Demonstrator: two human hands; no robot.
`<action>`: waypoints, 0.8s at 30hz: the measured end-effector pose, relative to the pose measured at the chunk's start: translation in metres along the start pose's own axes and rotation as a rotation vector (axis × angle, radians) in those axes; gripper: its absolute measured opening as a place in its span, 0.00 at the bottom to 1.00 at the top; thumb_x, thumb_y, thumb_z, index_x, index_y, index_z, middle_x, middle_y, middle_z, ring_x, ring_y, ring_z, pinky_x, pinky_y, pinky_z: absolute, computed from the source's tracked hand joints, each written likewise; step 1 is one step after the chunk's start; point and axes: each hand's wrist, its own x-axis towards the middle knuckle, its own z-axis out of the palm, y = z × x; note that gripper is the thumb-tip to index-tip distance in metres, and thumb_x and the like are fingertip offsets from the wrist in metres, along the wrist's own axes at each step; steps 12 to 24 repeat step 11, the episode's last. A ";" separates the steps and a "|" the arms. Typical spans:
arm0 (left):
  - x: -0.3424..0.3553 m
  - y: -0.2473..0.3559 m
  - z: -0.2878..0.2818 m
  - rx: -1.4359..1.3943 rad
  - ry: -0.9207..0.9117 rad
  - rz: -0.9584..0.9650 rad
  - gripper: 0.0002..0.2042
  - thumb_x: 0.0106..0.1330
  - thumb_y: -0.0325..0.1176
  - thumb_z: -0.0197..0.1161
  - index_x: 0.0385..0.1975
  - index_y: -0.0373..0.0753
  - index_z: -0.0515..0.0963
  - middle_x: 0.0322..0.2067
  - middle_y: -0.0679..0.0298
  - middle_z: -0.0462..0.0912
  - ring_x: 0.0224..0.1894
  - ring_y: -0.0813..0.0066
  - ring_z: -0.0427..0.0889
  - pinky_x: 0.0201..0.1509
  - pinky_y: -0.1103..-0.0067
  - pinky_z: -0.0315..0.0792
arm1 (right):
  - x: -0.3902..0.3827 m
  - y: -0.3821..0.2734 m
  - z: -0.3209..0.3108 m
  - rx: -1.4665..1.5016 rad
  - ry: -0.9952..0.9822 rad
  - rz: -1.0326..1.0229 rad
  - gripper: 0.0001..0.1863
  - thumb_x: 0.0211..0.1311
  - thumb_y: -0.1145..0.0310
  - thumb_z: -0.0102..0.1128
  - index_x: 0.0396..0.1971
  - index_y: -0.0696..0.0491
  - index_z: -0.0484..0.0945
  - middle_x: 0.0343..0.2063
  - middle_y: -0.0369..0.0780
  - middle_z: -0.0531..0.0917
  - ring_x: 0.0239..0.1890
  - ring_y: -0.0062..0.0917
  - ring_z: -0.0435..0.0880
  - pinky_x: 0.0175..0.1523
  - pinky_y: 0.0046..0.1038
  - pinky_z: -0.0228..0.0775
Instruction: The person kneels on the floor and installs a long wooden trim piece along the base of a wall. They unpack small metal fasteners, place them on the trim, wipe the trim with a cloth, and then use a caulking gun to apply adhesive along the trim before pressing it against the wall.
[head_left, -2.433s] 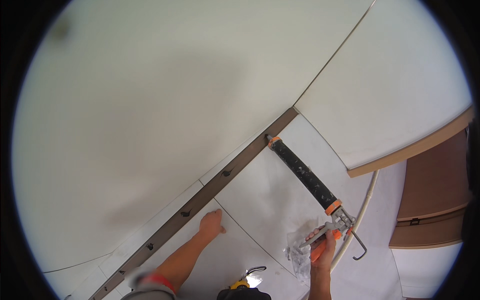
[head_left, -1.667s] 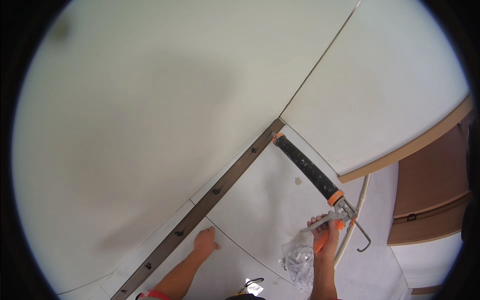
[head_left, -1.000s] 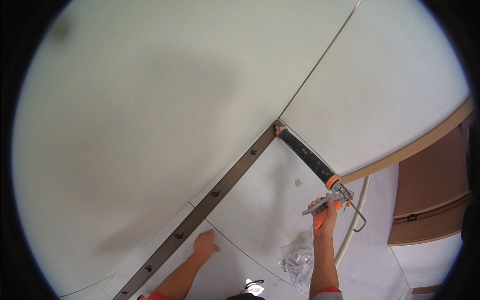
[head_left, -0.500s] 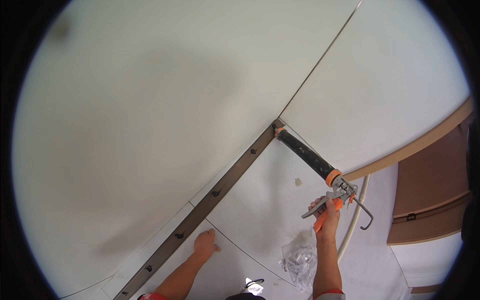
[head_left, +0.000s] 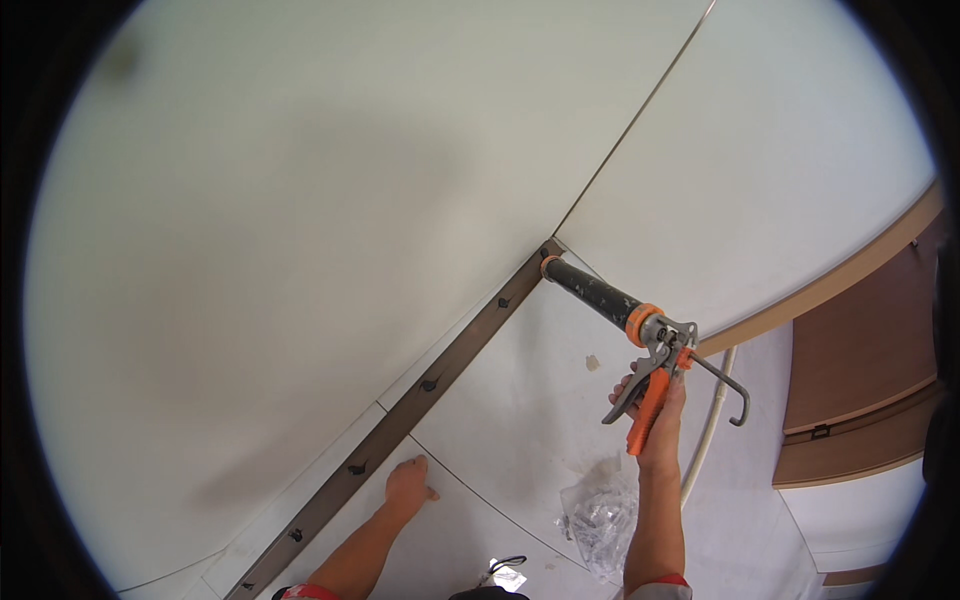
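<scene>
My right hand [head_left: 662, 415] is wrapped round the orange grip of a caulking gun [head_left: 592, 292], with fingers at its grey trigger lever. The gun has a black, smudged barrel with orange collars and a hooked rod at the back. Its front end meets the far end of a long brown strip [head_left: 390, 420], where the nozzle tip is hard to make out. Several black dabs [head_left: 429, 385] sit spaced along the strip. Beside the strip, my left hand [head_left: 408, 485] rests on the pale floor, thumb held apart, with nothing seen in it; its other fingers are partly hidden.
A large white panel [head_left: 260, 250] fills the left side, with a dark seam to its right. A crumpled clear plastic bag [head_left: 600, 505] lies near my right forearm. Behind it runs a pale hose or pipe [head_left: 708, 440]. Brown boards [head_left: 860, 350] stand at the right.
The rear of the caulking gun has shifted slightly left and up and turned in my right hand, showing more of the orange grip. My left hand stays nearly in place.
</scene>
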 end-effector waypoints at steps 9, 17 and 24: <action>0.002 -0.004 0.005 0.009 0.002 -0.004 0.30 0.44 0.39 0.82 0.41 0.35 0.70 0.40 0.51 0.81 0.48 0.52 0.81 0.52 0.63 0.76 | 0.008 -0.026 -0.004 -0.341 -0.086 0.096 0.31 0.74 0.44 0.49 0.54 0.61 0.71 0.37 0.44 0.80 0.39 0.29 0.83 0.45 0.33 0.82; 0.004 -0.008 0.010 0.011 -0.007 0.008 0.30 0.44 0.40 0.82 0.43 0.35 0.71 0.41 0.51 0.81 0.48 0.52 0.81 0.54 0.64 0.75 | 0.008 -0.036 -0.001 -0.371 -0.107 0.105 0.33 0.73 0.42 0.52 0.54 0.62 0.71 0.39 0.44 0.80 0.39 0.29 0.83 0.47 0.34 0.83; 0.004 -0.008 0.010 0.011 -0.007 0.008 0.30 0.44 0.40 0.82 0.43 0.35 0.71 0.41 0.51 0.81 0.48 0.52 0.81 0.54 0.64 0.75 | 0.008 -0.036 -0.001 -0.371 -0.107 0.105 0.33 0.73 0.42 0.52 0.54 0.62 0.71 0.39 0.44 0.80 0.39 0.29 0.83 0.47 0.34 0.83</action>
